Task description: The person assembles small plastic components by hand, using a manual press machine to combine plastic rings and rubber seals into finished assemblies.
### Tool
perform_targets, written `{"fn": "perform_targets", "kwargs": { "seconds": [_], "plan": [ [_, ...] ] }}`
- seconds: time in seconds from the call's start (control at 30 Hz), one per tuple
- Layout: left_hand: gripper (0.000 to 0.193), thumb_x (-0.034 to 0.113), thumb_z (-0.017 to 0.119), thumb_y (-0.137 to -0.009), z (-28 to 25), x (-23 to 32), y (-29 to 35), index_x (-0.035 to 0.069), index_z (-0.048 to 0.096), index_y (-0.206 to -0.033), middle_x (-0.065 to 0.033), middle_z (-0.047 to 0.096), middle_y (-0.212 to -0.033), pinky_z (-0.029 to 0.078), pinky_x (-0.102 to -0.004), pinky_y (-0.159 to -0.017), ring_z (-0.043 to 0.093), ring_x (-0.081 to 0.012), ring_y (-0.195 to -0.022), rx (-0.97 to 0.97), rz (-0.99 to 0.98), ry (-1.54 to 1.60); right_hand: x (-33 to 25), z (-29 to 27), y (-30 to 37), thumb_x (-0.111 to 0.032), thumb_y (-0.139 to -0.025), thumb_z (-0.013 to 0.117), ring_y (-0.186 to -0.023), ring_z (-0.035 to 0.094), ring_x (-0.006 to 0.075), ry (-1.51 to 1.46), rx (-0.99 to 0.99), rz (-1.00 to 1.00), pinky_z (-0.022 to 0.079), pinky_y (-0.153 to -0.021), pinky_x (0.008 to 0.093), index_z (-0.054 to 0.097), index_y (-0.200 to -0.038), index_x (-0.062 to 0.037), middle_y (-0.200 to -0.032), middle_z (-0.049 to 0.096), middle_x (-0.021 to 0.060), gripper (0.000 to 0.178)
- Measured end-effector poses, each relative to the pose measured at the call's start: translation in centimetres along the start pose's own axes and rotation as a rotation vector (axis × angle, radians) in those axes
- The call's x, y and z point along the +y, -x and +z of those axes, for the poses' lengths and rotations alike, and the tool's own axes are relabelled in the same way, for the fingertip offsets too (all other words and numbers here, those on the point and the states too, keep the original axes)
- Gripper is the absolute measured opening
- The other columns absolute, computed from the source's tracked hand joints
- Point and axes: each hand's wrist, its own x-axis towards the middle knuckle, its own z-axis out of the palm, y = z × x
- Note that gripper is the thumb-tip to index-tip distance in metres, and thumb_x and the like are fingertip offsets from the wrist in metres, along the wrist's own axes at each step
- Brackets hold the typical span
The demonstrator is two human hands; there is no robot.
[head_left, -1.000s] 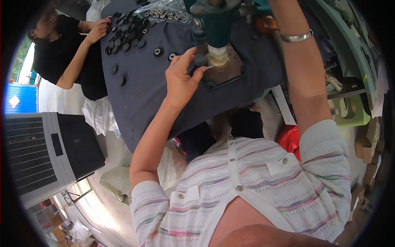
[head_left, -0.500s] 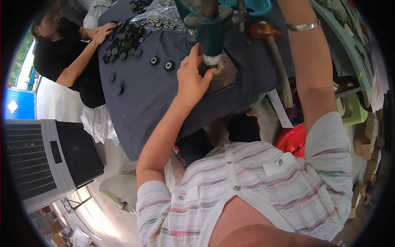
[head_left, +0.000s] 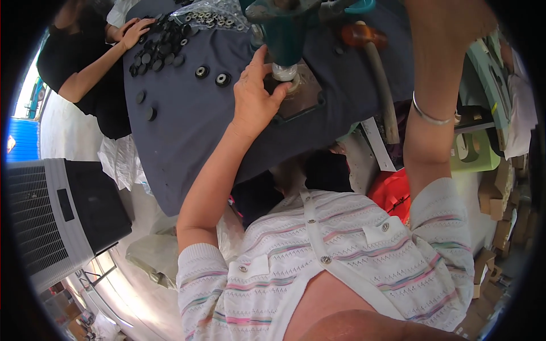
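Flanking the white ram tip [head_left: 285,72] of a dark green press [head_left: 284,37], the person's left hand [head_left: 254,94] stands with thumb and forefinger apart, the gap opening toward the ram; whether the thumb touches it cannot be told. Beneath lies the press's base plate [head_left: 304,95], its near edge set back from the curved front edge of the grey cloth-covered table [head_left: 170,162]. Bare cloth extends left of the hand, interrupted by two black wheels with metal centres [head_left: 212,76] and, nearer the left edge, two black discs [head_left: 145,105]. Right of the plate, a strip of open cloth separates it from an orange-headed mallet [head_left: 364,36], whose handle overhangs the table edge. The right forearm [head_left: 435,62] rises past that side; its fingers are beyond view. Far left, a co-worker's hands [head_left: 134,35] rest by a disc pile [head_left: 156,52], beside a clear bag [head_left: 211,16] of ringed parts.
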Motion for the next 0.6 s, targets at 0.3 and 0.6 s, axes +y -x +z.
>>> {"fn": "perform_targets", "kwargs": {
  "seconds": [0.3,0.6],
  "plan": [
    [0.083,0.006,0.075,-0.066,1.1,0.1,0.0,0.002,0.037,-0.14,-0.0119,0.065,-0.098,0.051,-0.0386,-0.08,0.062,-0.0321,-0.092,0.02,-0.012,0.058,-1.2,-7.8,7.3,-0.033,-0.098,0.042,-0.066,0.054,0.0253,-0.265,-0.411,-0.073,0.044,-0.065,0.0441,0.052,-0.095,-0.0043,-0.076,0.052,0.0122,0.03],
    [0.081,0.01,0.076,-0.063,1.1,-0.9,0.2,0.004,0.042,-0.137,-0.0132,0.065,-0.101,0.049,-0.0399,-0.08,0.061,-0.033,-0.092,0.015,-0.035,0.123,-0.7,-8.4,16.0,-0.034,-0.099,0.042,-0.076,0.059,0.0327,0.116,-0.195,-0.127,0.041,-0.094,0.0628,0.046,-0.082,-0.0088,-0.079,0.048,0.0115,0.03]
  ]
}}
